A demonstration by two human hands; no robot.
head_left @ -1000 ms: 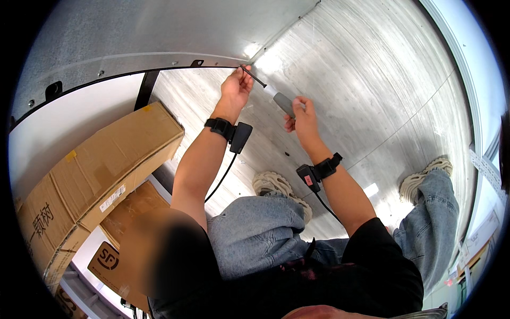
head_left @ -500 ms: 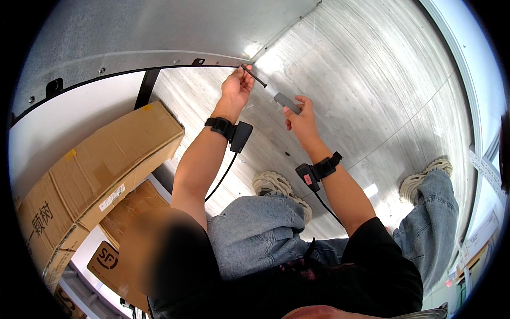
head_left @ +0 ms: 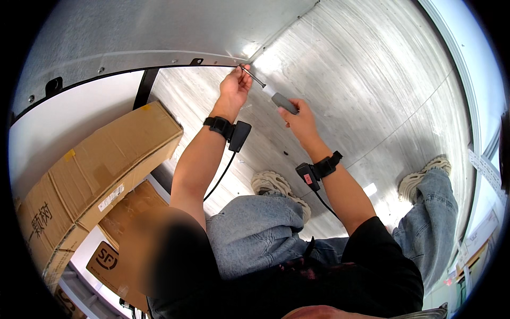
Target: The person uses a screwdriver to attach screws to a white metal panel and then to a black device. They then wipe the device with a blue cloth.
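A screwdriver (head_left: 283, 102) with a grey handle and dark shaft slants up and left to the corner of a grey metal panel (head_left: 143, 32). My right hand (head_left: 302, 121) is closed round the handle's rear end. At the panel's lower edge, my left hand (head_left: 234, 87) pinches the shaft close to its tip with thumb and fingers. The very tip is hidden by those fingers, so what it touches cannot be made out. Screws and dark slotted tabs (head_left: 53, 86) line the panel's edge.
Long cardboard boxes (head_left: 111, 143) stand at the left by a white surface (head_left: 69, 103). Wood-look flooring (head_left: 361, 95) stretches under my hands, with my shoe (head_left: 273, 186) near the middle. A black device with a cable (head_left: 240, 137) is strapped to my left wrist.
The fingers of my right hand have curled closer round the screwdriver handle, which has turned a little. My left hand stays at the panel corner.
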